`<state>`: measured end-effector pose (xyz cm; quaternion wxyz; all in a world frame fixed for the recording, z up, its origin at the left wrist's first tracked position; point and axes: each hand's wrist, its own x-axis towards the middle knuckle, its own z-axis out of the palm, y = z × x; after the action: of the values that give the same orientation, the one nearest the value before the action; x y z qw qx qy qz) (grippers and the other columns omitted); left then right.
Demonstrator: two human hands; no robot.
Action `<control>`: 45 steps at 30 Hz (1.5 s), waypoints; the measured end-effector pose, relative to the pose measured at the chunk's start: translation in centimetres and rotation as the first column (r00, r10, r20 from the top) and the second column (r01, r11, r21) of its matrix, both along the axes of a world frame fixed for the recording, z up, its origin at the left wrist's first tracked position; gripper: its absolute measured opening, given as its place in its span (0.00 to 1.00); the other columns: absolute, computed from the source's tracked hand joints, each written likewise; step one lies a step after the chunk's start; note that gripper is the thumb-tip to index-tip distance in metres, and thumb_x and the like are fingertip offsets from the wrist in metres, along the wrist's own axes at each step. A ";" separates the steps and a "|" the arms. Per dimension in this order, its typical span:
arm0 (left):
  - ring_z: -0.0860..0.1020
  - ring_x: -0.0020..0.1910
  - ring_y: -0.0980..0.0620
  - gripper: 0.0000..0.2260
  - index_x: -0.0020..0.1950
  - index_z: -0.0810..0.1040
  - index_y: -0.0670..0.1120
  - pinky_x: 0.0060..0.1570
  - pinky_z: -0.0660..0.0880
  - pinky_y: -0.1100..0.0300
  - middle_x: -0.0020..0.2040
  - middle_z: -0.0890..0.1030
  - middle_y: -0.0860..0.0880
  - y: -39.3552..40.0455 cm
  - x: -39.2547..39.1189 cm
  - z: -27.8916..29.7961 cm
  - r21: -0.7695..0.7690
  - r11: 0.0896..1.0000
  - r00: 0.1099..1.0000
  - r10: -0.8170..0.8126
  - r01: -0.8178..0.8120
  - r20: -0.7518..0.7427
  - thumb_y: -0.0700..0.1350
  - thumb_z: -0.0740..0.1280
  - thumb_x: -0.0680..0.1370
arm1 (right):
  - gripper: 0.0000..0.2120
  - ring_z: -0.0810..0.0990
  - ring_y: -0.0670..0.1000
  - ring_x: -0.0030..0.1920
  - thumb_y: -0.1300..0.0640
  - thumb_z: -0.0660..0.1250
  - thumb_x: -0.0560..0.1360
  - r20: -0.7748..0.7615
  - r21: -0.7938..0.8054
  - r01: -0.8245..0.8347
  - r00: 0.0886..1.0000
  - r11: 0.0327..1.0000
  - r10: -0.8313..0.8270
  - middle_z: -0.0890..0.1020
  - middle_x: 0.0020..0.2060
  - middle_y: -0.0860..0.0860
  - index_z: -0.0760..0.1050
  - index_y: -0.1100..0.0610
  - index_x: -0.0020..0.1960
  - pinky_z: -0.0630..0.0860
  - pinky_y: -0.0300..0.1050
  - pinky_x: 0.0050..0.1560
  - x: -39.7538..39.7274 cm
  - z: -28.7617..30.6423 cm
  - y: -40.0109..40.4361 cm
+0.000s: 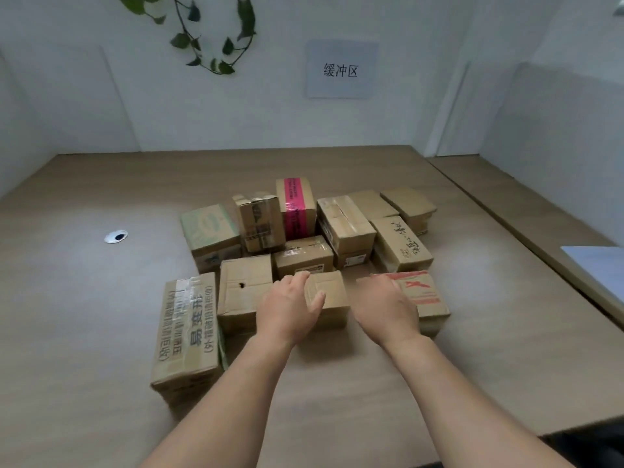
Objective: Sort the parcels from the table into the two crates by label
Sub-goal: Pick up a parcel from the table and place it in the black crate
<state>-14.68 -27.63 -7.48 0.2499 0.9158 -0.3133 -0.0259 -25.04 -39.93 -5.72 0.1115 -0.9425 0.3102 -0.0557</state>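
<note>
My left hand [290, 307] is wrapped around the left side of a small brown box [329, 298], with my thumb on top. My right hand [383, 307] rests on a box with red marks [422, 295], and I cannot tell if it grips. Both boxes sit at the near edge of a pile of parcels [344, 224] on the table [84, 298]. A long box with big letters [185, 336] lies to the left. A paper sign [341, 69] hangs on the wall.
</note>
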 end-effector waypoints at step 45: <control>0.73 0.62 0.55 0.25 0.76 0.58 0.53 0.53 0.76 0.60 0.67 0.71 0.51 -25.8 0.3 0.6 -0.449 0.879 0.788 -0.162 -0.157 -0.593 0.50 0.63 0.80 | 0.30 0.79 0.50 0.55 0.36 0.69 0.72 0.342 0.739 -0.029 0.877 0.673 -0.338 0.80 0.54 0.47 0.69 0.54 0.63 0.75 0.48 0.57 2.2 -0.5 -26.4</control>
<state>-14.34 -53.48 -6.89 0.5549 0.7662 -0.2124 -0.2448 -22.80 -66.35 -6.18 0.5378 -0.7498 0.3527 -0.1556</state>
